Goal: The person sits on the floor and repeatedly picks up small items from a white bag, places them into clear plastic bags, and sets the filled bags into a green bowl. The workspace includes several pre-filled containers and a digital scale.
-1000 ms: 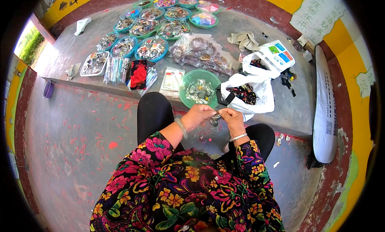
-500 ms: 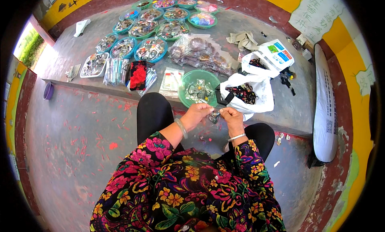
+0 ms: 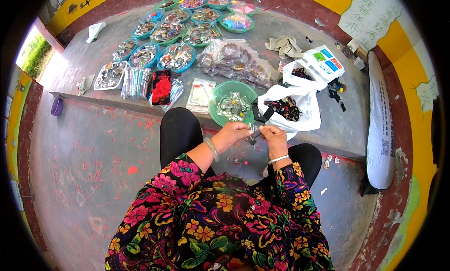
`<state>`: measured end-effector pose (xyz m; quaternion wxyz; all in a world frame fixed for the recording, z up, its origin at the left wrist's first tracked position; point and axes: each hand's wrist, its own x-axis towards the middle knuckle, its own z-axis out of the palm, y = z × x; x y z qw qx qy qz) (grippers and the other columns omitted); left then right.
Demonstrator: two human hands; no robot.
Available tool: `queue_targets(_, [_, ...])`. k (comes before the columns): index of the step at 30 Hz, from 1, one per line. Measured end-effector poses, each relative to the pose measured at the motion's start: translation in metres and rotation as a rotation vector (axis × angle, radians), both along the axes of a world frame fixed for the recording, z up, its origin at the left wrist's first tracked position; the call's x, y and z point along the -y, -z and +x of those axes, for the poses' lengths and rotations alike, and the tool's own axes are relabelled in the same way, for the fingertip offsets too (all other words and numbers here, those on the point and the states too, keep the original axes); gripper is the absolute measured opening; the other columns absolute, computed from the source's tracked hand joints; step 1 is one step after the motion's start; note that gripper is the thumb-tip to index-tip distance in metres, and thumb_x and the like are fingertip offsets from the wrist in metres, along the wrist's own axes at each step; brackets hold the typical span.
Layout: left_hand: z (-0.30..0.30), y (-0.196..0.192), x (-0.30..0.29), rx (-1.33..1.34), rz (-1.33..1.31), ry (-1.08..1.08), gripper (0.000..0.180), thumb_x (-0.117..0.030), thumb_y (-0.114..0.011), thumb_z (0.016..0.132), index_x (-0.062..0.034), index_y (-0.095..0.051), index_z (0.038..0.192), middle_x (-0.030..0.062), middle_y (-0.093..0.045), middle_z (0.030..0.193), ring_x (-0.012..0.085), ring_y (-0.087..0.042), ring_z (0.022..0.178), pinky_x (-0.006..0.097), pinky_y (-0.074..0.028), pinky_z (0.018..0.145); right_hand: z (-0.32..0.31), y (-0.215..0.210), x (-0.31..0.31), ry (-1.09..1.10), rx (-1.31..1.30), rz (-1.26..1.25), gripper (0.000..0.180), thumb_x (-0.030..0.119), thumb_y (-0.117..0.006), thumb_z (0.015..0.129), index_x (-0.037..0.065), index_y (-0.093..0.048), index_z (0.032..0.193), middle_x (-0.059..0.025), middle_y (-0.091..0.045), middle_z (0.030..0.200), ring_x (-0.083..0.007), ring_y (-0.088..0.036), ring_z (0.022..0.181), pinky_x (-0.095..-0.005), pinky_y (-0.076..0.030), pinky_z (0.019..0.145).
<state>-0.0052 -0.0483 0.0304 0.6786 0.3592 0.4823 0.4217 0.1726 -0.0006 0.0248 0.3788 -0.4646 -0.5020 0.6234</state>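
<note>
Just in front of the raised step, both my hands meet over a small clear plastic bag [image 3: 252, 136] with something dark in it. My left hand [image 3: 233, 134] pinches one side, thumb against fingers. The other side is pinched by my right hand [image 3: 274, 137]. What lies inside the bag is too small to make out. Beyond my hands stands a green basin [image 3: 213, 105] holding small clear packets [image 3: 233, 104] with dark cords and beads. A black strap [image 3: 262, 114] lies at the basin's right side, next to an open white plastic bag [image 3: 307, 118] of dark, colourful bands.
Several basins [image 3: 176, 60] of packaged trinkets stand in rows on the step. A heap of clear packets [image 3: 236, 64], bundled pens [image 3: 136, 83], a red-and-black pouch [image 3: 161, 88] and a white tray [image 3: 96, 86] lie nearer. A purple bowl [image 3: 56, 106] sits on the floor at left.
The small bag has tilted upright between my fingers, its contents shifting slightly. My hands have barely moved. The black strap by the basin sits a little differently.
</note>
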Motion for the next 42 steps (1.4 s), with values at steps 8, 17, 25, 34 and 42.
queue_targets(8, [0.001,0.016,-0.002,-0.352,0.273,0.133,0.014,-0.02,-0.06,0.083,-0.0067,-0.064,0.083,-0.0042,-0.056,0.067,0.0042,-0.047,0.058,0.02,-0.038,0.052,-0.001,0.002,-0.001,-0.193,0.062,0.034,0.012,0.012,-0.068,0.075,0.0,-0.066,0.08,0.0025,-0.058,0.066,-0.0034,-0.047,0.057,-0.0172,-0.036,0.051])
queue_targets(17, [-0.005,-0.011,0.0,0.06,-0.079,0.044,0.019,-0.018,-0.059,0.083,-0.0024,-0.058,0.093,0.0043,-0.064,0.083,0.0118,-0.062,0.079,0.019,-0.042,0.055,0.008,-0.001,-0.007,0.182,-0.162,-0.089,0.013,0.011,-0.068,0.075,0.0,-0.065,0.08,-0.0003,-0.061,0.069,-0.0066,-0.05,0.06,-0.0198,-0.037,0.055])
queue_targets(25, [-0.003,0.008,-0.001,0.394,-0.151,-0.149,0.017,-0.013,-0.055,0.085,0.0008,-0.055,0.094,0.0108,-0.062,0.087,0.0193,-0.063,0.08,0.021,-0.05,0.061,0.005,-0.007,-0.006,0.279,-0.163,-0.122,0.015,0.014,-0.069,0.075,0.0,-0.065,0.081,-0.0023,-0.062,0.068,-0.0082,-0.05,0.057,-0.0205,-0.036,0.053])
queue_targets(34, [0.002,0.011,-0.006,0.287,-0.016,-0.27,0.014,-0.009,-0.053,0.086,0.0033,-0.056,0.092,0.0132,-0.061,0.084,0.0185,-0.062,0.073,0.024,-0.054,0.064,0.001,-0.002,-0.003,0.374,-0.155,-0.077,0.018,0.015,-0.068,0.076,-0.002,-0.065,0.082,-0.0025,-0.06,0.066,-0.0076,-0.048,0.056,-0.0202,-0.037,0.053])
queue_targets(42, [-0.001,0.0,-0.002,0.408,-0.096,-0.229,0.018,-0.01,-0.057,0.083,0.0011,-0.054,0.097,0.0121,-0.061,0.087,0.0206,-0.063,0.079,0.025,-0.053,0.063,0.0,-0.006,-0.004,0.359,-0.146,-0.046,0.019,0.018,-0.066,0.078,-0.001,-0.065,0.081,-0.0028,-0.061,0.065,-0.0078,-0.049,0.054,-0.02,-0.037,0.051])
